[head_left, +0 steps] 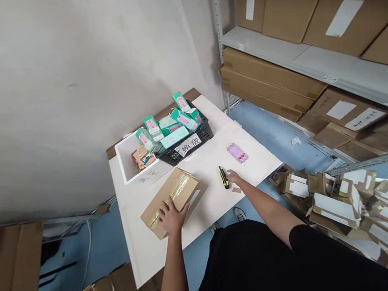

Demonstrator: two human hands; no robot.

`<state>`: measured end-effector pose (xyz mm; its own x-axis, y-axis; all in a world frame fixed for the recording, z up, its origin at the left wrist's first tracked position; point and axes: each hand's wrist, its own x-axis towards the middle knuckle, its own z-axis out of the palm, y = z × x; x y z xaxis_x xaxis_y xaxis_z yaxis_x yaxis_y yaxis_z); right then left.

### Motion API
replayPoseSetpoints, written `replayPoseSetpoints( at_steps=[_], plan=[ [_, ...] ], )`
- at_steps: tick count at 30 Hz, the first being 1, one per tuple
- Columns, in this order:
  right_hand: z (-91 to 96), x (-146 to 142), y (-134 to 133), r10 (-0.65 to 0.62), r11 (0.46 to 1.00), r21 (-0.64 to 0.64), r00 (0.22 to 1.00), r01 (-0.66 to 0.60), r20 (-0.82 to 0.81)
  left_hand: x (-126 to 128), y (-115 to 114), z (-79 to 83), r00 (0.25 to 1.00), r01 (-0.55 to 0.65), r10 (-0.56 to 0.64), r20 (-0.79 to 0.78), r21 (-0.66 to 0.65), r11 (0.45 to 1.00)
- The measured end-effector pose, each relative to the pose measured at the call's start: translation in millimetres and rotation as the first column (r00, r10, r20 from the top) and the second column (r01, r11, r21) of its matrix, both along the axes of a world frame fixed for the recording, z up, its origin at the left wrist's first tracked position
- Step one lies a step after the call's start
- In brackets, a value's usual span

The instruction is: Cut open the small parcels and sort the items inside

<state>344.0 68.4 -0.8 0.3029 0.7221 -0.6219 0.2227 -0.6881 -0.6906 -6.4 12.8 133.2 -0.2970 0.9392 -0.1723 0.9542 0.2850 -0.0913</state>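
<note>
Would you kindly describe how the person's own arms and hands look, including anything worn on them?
The left hand and right hand are ungloved, with bare forearms and no watch or bracelet visible. The right sleeve is short and plain black; no left sleeve shows.

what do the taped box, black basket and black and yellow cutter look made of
Taped box: matte brown cardboard, by its flat, crisp-edged faces; its tape, seemingly glossy plastic film, judging by the glare. Black basket: probably molded plastic, rather dull, given the perforated walls. Cutter: likely plastic-bodied, from its two-tone coloring; finish unclear.
</note>
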Motion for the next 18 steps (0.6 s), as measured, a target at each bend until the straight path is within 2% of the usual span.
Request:
replayPoseSetpoints(
  at_steps=[3, 5, 8, 10, 12, 13, 16, 18],
  plan=[
    [1.9, -11, 6, -0.023, 1.000, -0.017, 0.996, 0.024, 0.081, -7, -1, 7.7, 0.999, 0.034, -0.033, 0.027, -0.057, 0.998],
    [8.4, -33, 7, -0.026, 0.999, 0.046, 0.993, 0.021, 0.116, -18, 7, 13.6, 0.997, 0.045, -0.039, 0.071, -0.089, 0.995],
    [27.6, -91, 7, 0.029, 0.971, 0.238, 0.998, -0.041, 0.054, -46, 26, 21.4, 0.987, 0.052, -0.034, 0.158, -0.111, 0.992],
    [42.6, -134, 8, 0.154, 0.930, 0.343, 0.988, -0.133, -0.032, -69, 40, 23.0, 0.985, 0.058, -0.041, 0.168, -0.098, 0.993],
    [54.5, -170, 8, 0.249, 0.902, 0.375, 0.968, -0.215, -0.044, -87, 52, 20.8, 0.986, 0.031, -0.011, 0.165, -0.117, 0.993],
    [58.5, -182, 9, 0.256, 0.902, 0.363, 0.967, -0.234, -0.013, -93, 56, 18.7, 0.985, 0.014, 0.010, 0.170, -0.142, 0.990],
    [62.7, -199, 13, 0.239, 0.900, 0.353, 0.967, -0.256, 0.090, -97, 63, 12.8, 0.981, 0.000, 0.038, 0.188, -0.196, 0.981],
    [61.9, -200, 18, 0.230, 0.901, 0.349, 0.966, -0.257, 0.118, -91, 65, 11.9, 0.984, -0.010, 0.041, 0.175, -0.177, 0.984]
  ],
)
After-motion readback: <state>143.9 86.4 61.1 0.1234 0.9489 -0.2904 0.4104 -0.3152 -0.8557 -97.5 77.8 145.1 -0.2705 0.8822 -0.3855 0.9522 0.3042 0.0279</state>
